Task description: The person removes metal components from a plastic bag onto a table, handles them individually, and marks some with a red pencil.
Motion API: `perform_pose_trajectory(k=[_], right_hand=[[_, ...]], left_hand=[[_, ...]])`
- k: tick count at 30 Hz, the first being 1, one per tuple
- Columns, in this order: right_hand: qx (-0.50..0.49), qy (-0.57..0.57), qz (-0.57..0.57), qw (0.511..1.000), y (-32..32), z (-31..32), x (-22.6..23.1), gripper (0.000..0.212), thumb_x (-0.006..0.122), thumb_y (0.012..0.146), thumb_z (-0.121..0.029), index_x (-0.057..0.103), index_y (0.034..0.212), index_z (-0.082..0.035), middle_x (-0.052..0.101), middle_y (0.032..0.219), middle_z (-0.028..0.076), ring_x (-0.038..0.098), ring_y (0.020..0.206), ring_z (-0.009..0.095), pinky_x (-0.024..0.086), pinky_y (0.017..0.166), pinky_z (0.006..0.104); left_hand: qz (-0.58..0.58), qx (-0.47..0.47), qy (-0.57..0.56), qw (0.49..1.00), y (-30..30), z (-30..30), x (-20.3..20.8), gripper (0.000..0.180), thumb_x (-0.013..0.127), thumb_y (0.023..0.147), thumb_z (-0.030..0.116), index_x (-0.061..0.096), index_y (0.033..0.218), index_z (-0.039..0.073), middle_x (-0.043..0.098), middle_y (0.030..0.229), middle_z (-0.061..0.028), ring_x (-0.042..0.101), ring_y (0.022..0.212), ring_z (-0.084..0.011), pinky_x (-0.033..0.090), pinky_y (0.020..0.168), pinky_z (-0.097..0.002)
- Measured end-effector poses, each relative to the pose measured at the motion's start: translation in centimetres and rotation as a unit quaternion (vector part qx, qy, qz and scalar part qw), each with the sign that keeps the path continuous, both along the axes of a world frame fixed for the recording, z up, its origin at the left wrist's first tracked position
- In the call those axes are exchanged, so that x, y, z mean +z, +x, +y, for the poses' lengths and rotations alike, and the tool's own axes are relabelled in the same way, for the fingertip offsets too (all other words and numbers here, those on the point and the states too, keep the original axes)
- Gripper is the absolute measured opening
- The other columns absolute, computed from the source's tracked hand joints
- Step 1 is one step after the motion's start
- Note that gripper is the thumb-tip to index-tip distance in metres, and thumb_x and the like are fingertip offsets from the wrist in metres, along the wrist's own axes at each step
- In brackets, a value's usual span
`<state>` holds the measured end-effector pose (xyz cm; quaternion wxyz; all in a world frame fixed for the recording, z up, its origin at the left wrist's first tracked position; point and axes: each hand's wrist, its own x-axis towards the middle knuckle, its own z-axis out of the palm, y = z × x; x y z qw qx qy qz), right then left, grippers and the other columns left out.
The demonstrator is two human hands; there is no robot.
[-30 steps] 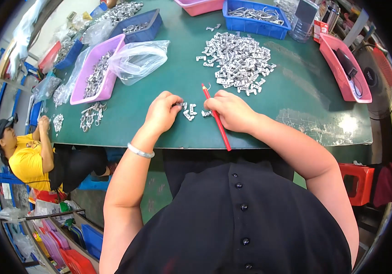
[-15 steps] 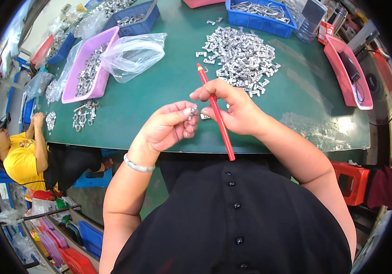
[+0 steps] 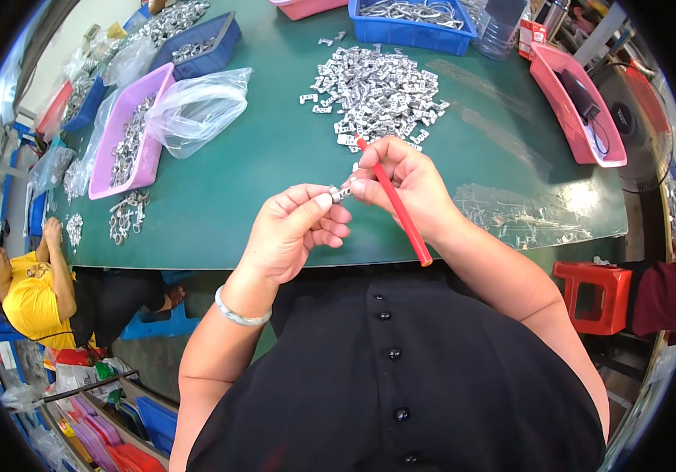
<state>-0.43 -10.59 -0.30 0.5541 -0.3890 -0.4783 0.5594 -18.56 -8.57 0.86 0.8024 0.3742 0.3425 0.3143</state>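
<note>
My left hand [image 3: 284, 230] pinches a small silvery metal piece [image 3: 341, 194] between thumb and index finger, its other fingers loosely curled. Close against it on the right, my right hand [image 3: 417, 187] keeps a long red pencil-like stick [image 3: 411, 228] between its fingers, slanting from upper left to lower right. The right thumb and fingertips reach the end of the metal piece; whether they grip it too is hard to see. Just beyond the hands lies a large heap of small flat silvery metal pieces [image 3: 377, 90], with a few loose ones around it.
Left on the green table [image 3: 228, 169] stand a pink basket [image 3: 151, 149] of metal parts and a clear plastic bag [image 3: 204, 110]. Blue trays [image 3: 410, 31] sit farther back, a pink basket [image 3: 562, 106] at right. At far left sits a person in yellow [image 3: 35, 303].
My hands have come together, the right fingertips now meeting the metal piece in my left hand. The red stick has tilted further, and the whole view has shifted somewhat.
</note>
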Motion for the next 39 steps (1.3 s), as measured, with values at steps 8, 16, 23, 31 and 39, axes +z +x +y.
perform_pose_trajectory(k=[8,16,23,31,39], right_hand=[[-0.009,-0.003,0.055,0.998,1.0,-1.0,0.1,0.017,0.058,0.078,0.0,0.045,0.089,-0.003,0.054,0.082,0.003,0.055,0.075,0.008,0.047,0.068,0.0227],[-0.003,-0.001,0.118,0.993,1.1,-1.5,-0.2,0.019,0.057,0.078,0.001,0.045,0.092,-0.004,0.053,0.086,0.003,0.055,0.082,0.009,0.047,0.071,0.0239],[-0.046,0.06,0.03,0.997,0.5,-2.1,-0.3,0.022,0.059,0.076,0.003,0.047,0.092,-0.004,0.054,0.087,0.003,0.055,0.082,0.01,0.046,0.073,0.0246],[-0.129,0.318,-0.311,0.886,0.6,-1.9,-0.5,0.029,0.063,0.064,0.005,0.056,0.089,-0.007,0.057,0.078,0.005,0.052,0.074,0.022,0.044,0.061,0.0282],[-0.082,0.166,-0.135,0.973,1.4,-2.1,-1.2,0.032,0.057,0.072,0.006,0.045,0.1,-0.004,0.053,0.092,0.007,0.055,0.088,0.015,0.044,0.076,0.0276]], left_hand=[[-0.005,0.055,0.03,0.998,1.7,-0.9,0.0,0.015,0.052,0.086,0.013,0.056,0.091,0.0,0.06,0.075,-0.0077,0.058,0.062,-0.0127,0.048,0.055,-0.0231],[-0.003,0.086,0.044,0.995,2.4,-1.5,-1.0,0.009,0.053,0.085,0.013,0.055,0.088,0.004,0.06,0.075,-0.0058,0.057,0.061,-0.0122,0.047,0.055,-0.0233],[-0.021,0.075,0.033,0.996,3.0,-1.6,-1.9,0.022,0.048,0.088,0.013,0.054,0.104,-0.001,0.06,0.089,-0.0098,0.059,0.073,-0.0146,0.05,0.067,-0.0267],[-0.141,-0.003,0.036,0.989,3.1,-1.9,-2.5,0.036,0.041,0.091,0.015,0.04,0.122,-0.004,0.053,0.109,-0.0123,0.054,0.099,-0.0191,0.045,0.086,-0.0322],[-0.212,-0.038,-0.07,0.974,2.6,-1.5,-2.8,0.039,0.04,0.09,0.017,0.037,0.123,-0.004,0.05,0.114,-0.0172,0.052,0.104,-0.0279,0.042,0.09,-0.0382]])
